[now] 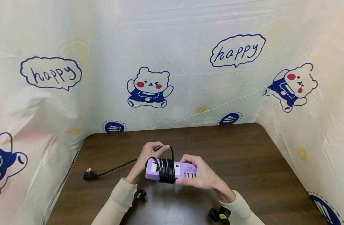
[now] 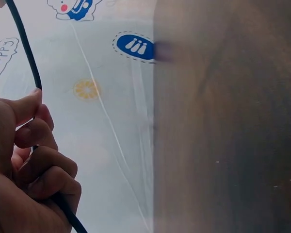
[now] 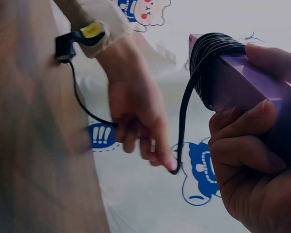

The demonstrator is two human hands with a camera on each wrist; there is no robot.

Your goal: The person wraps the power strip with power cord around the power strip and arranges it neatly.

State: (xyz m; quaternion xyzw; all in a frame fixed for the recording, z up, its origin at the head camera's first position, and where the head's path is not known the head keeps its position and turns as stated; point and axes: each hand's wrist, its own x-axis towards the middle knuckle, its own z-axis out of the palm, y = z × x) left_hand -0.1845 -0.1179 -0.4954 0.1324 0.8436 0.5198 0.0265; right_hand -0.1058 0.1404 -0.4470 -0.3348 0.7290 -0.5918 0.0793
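Note:
A purple power strip [image 1: 189, 167] with sockets and USB ports is held above the table by my right hand [image 1: 201, 172], which grips its right end. Several turns of its black cord [image 1: 167, 171] are wound around the strip's middle. Behind the strip, my left hand [image 1: 149, 154] pinches the cord between thumb and index finger. In the left wrist view the other fingers curl around the cord [image 2: 68, 213] as well. From there the cord trails left to a black plug [image 1: 90, 175], its pins upward, on the table. The right wrist view shows the strip's purple underside [image 3: 242, 92].
The dark wooden table [image 1: 245, 150] lies under both hands. Pale curtains [image 1: 189, 103] printed with bears and lettering enclose it at the back and sides. A small black device [image 1: 140, 194] is strapped at the left wrist, and another [image 1: 219, 214] at the right.

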